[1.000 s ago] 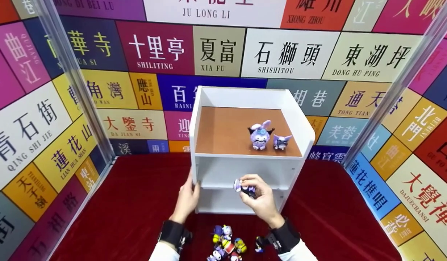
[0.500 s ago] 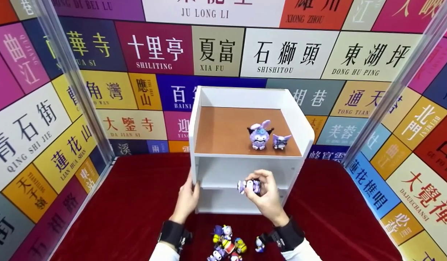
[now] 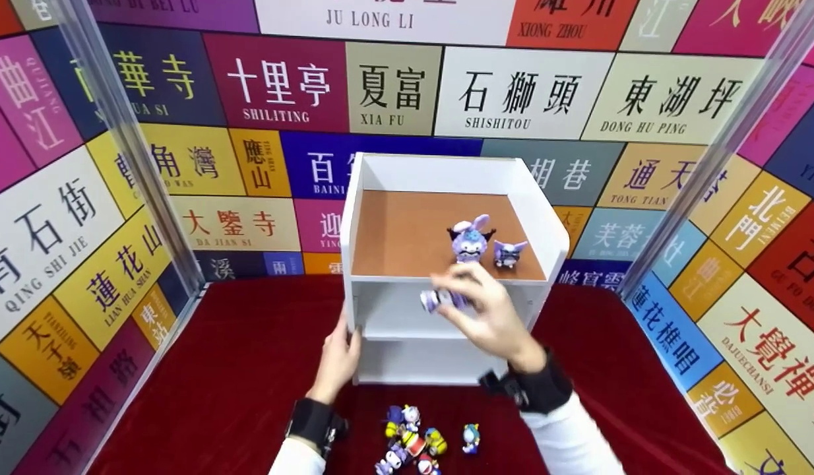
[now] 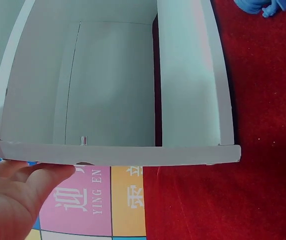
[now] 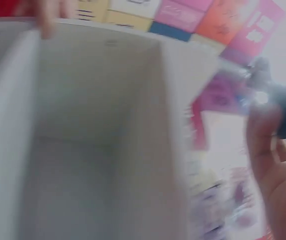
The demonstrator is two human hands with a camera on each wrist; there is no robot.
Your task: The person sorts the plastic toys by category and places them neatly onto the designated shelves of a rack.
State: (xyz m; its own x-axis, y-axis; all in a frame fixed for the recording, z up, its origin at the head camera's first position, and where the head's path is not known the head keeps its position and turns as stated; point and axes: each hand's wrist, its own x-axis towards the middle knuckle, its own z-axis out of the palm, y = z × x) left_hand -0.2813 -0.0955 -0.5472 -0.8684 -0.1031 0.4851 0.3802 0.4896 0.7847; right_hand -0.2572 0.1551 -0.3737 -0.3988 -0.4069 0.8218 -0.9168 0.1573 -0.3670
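Note:
My left hand [image 3: 339, 359] grips the front edge of the left side panel [image 4: 147, 155] of a small white shelf unit [image 3: 438, 165], thumb and fingers on opposite sides. In front of the upper compartment, my right hand [image 3: 496, 316] pinches a small purple-and-white figurine [image 3: 433, 301], tipped sideways just below the top board's front edge. On the brown top board [image 3: 407, 231] stand a larger purple figurine with rabbit ears [image 3: 469, 245] and a smaller purple figurine [image 3: 507, 254] beside it. The right wrist view is blurred; the held figurine looks dark there.
Several small figurines [image 3: 413, 443] lie heaped on the dark red cloth [image 3: 242, 369] before the unit. A lone blue-and-yellow figurine [image 3: 471, 438] stands to their right. Raised white walls border the top board's back and sides. Printed panels [image 3: 526, 92] and clear posts [image 3: 140, 158] enclose the area.
My right hand has lifted the purple figurine upward towards the top board, turning it on the way. My left hand keeps its grip on the side panel. The head view has shifted slightly.

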